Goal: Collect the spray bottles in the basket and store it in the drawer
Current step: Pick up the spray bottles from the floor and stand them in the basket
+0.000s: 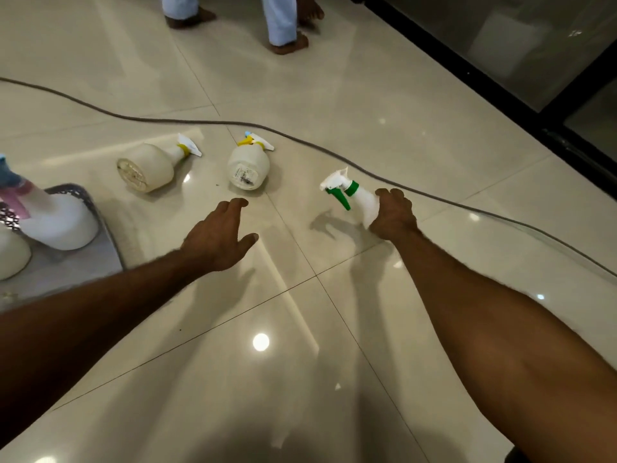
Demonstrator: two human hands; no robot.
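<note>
My right hand (394, 213) grips the body of a white spray bottle with a green trigger (354, 193), lifted a little off the floor with its nozzle pointing left. My left hand (222, 237) hovers open just in front of a cream bottle with a yellow collar (247, 165) that lies on the tiles. A second cream bottle (148, 165) lies on its side further left. At the far left a grey mesh basket (83, 195) holds a white bottle with a pink trigger (56, 218) and another white bottle (11, 255).
A dark cable (300, 138) snakes across the glossy tiled floor behind the bottles. Another person's bare feet and pale trouser legs (283, 31) stand at the top. A dark-framed glass door (534, 61) runs along the right.
</note>
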